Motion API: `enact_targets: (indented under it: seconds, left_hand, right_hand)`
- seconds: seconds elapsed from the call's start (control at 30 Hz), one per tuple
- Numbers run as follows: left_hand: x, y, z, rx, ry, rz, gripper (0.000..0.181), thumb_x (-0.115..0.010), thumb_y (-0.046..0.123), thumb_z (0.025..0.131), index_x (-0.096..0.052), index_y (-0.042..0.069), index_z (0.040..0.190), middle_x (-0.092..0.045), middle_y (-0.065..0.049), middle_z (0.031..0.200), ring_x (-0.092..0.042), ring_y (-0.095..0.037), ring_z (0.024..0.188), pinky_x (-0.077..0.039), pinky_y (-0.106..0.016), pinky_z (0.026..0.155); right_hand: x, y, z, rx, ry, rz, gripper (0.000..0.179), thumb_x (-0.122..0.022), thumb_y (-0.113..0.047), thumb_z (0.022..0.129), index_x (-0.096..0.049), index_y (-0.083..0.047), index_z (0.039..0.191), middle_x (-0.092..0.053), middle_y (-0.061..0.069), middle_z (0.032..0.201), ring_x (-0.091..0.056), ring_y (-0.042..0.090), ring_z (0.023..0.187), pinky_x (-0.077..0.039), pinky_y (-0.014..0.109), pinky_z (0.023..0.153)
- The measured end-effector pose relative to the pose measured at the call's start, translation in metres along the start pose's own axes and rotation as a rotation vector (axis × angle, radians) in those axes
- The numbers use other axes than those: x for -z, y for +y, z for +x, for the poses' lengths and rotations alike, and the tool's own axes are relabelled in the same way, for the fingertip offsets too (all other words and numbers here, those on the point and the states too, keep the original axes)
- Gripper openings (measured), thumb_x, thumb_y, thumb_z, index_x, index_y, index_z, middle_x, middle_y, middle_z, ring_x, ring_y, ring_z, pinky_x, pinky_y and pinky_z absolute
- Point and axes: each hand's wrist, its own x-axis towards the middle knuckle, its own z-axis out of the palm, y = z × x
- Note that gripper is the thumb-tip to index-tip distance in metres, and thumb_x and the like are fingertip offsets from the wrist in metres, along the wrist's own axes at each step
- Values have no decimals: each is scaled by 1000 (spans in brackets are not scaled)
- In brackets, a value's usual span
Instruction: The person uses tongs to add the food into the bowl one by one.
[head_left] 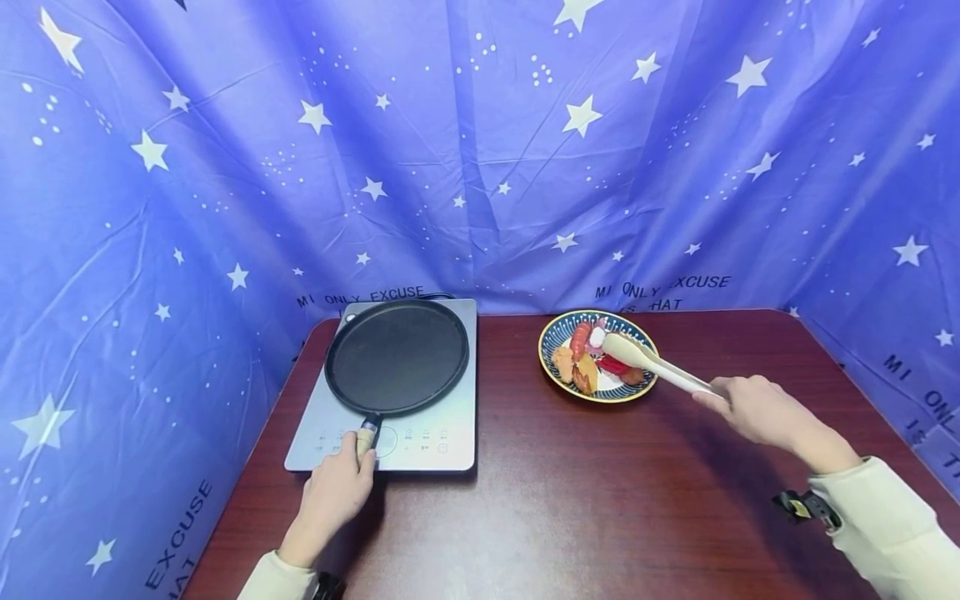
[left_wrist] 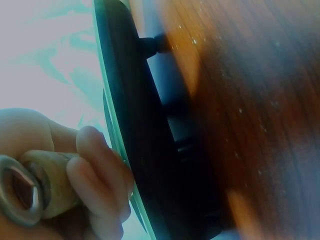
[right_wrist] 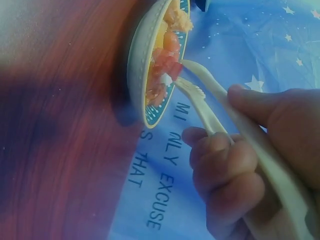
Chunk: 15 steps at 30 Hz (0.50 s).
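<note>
1. Head: matte black round pan (head_left: 397, 354) sits on flat silvery cooktop (head_left: 315, 446); left hand (head_left: 335, 492) grips its handle (head_left: 366, 437). Right hand (head_left: 765, 410) holds pale tongs (head_left: 678, 377) over food (head_left: 585, 377) in a patterned round plate (head_left: 551, 340) on the wood-grained table (head_left: 570, 500).
2. Left wrist: fingers clamped on rounded handle; metal ring (left_wrist: 22, 219) at its end.
3. Right wrist: fingers clamped around smooth tongs, ridged tips apart at reddish food.

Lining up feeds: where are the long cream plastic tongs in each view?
Head: right of centre, the long cream plastic tongs run from the right hand to the round blue-patterned, yellow-rimmed plate.
Left wrist: not in it.
Right wrist: right half, running from the plate towards the lower right corner.
Shared landmark: the reddish-brown, wood-grained table, visible in all three.
</note>
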Motion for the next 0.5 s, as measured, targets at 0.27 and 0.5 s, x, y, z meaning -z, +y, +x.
enact_targets:
  seconds: [0.27,0.5]
  left_hand:
    - [0,-1,1,-1,1,8,30,-52,25,93,-48,0,110,-57,-18,68,-58,-37,60,-41,-48,49]
    - [0,0,1,7,-9,2,30,-52,25,93,-48,1,110,-56,-17,67,-57,-35,60,-40,-48,49]
  right_hand:
    - [8,-9,-6,1,-41,-74,28,-60,-34,91,-56,-11,76,-43,-2,57,-47,20,51,-37,44,46]
    - [16,-17,-6,24,-105,-83,33,-59,-36,92,-53,-13,70,-43,-2,58,-45,17,51,-37,42,47]
